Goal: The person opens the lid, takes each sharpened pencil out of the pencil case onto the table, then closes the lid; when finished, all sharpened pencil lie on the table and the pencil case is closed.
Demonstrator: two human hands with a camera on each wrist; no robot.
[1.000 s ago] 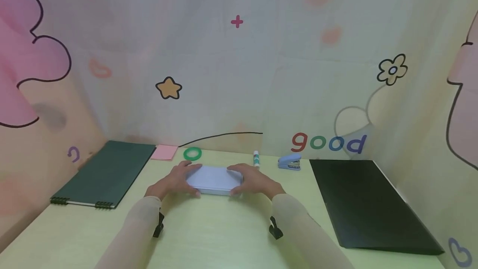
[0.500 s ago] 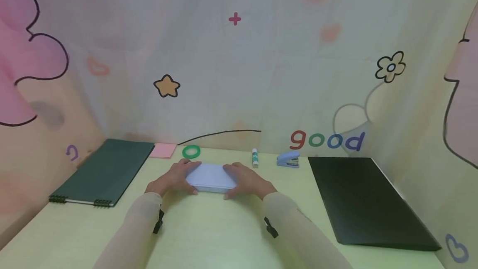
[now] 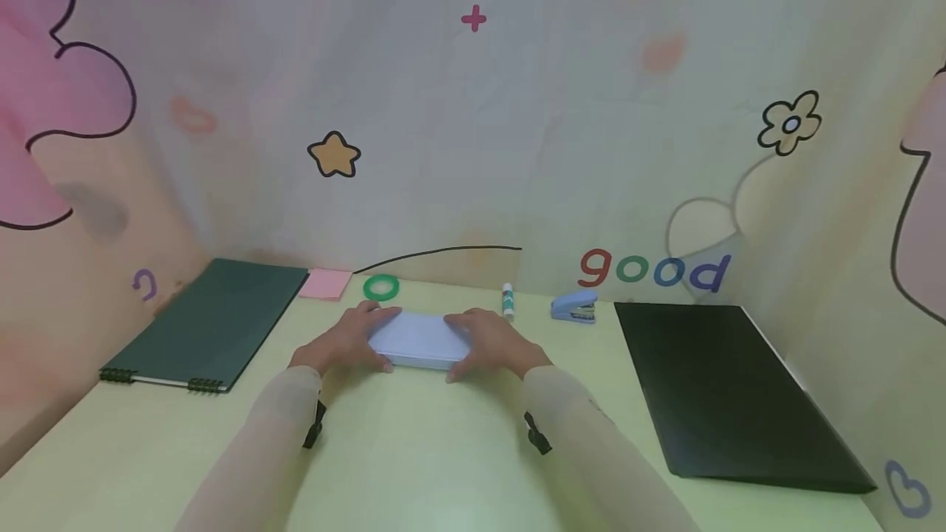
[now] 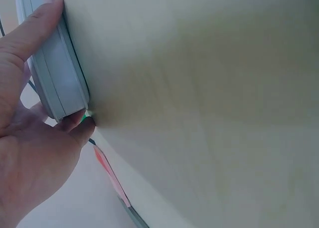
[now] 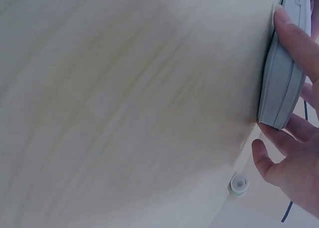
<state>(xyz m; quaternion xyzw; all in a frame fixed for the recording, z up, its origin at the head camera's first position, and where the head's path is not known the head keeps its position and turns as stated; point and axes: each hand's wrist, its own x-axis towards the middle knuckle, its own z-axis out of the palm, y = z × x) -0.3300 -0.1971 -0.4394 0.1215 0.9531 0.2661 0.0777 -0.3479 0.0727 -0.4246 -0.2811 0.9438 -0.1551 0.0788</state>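
Both hands are sliding the pale case (image 3: 418,338) slightly farther away, toward the glue stick (image 3: 507,301). Head view: left hand (image 3: 342,343) and right hand (image 3: 493,343) are gripping its ends on the worktop (image 3: 414,458). Left wrist: fingers (image 4: 30,33) are curling round the case's end. Right wrist: same, with the glue stick just beyond.

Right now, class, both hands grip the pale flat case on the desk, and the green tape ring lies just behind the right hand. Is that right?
Not quite. The green tape ring lies just behind the left hand, not the right hand; the head view shows it. The rest holds: both hands grip the pale flat case on the desk.
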